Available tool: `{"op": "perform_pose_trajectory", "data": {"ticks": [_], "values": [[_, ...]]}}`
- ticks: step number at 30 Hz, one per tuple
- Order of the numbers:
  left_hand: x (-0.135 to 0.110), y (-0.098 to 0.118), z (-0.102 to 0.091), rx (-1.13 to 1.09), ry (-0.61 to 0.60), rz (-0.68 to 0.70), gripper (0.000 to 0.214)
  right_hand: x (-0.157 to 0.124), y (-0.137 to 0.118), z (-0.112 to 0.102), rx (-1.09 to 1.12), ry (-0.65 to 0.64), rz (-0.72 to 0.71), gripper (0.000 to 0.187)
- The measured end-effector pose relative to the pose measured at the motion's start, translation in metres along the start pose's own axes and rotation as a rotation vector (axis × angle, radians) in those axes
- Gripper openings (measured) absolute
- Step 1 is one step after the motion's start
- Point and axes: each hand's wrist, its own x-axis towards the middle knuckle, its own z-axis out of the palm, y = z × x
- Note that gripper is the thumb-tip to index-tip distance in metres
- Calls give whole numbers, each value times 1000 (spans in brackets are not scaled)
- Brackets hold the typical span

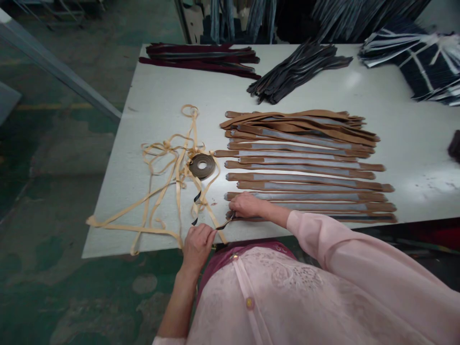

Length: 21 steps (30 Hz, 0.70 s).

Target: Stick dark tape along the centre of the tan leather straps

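A thin black tape (223,226) stretches between my two hands at the table's front edge. My left hand (197,243) is closed, pinching one end between thumb and fingers. My right hand (246,205) is closed too, with the tape running up to its fingertips. It lies over the left ends of the nearest brown-and-grey fabric strips (312,196), which are laid in a row. Left of them sits a brown roll of tape (197,168). Loose beige tape (163,194) tangles around the roll, and some of it passes close to my left hand.
Brown strips (298,125) are heaped behind the row. Farther back on the white table (118,191) lie maroon strips (201,57), a dark grey bundle (298,72) and a tied navy-and-white bundle (424,62). A metal bar (64,67) slants at the left.
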Motion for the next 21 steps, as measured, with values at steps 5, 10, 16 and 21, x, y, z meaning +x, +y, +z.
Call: {"op": "perform_pose_trajectory", "data": {"ticks": [5,10,16,21], "values": [[1,-3,-6,36,76,-133,24,-5,14,-8,31,14,0,23],[3,-1,-8,70,42,-180,25,-10,24,-12,58,6,-13,25],[3,6,-9,79,45,-208,23,0,18,-6,40,-24,-65,24],[6,11,-8,71,43,-235,23,9,13,-2,-9,-36,-85,26]]}}
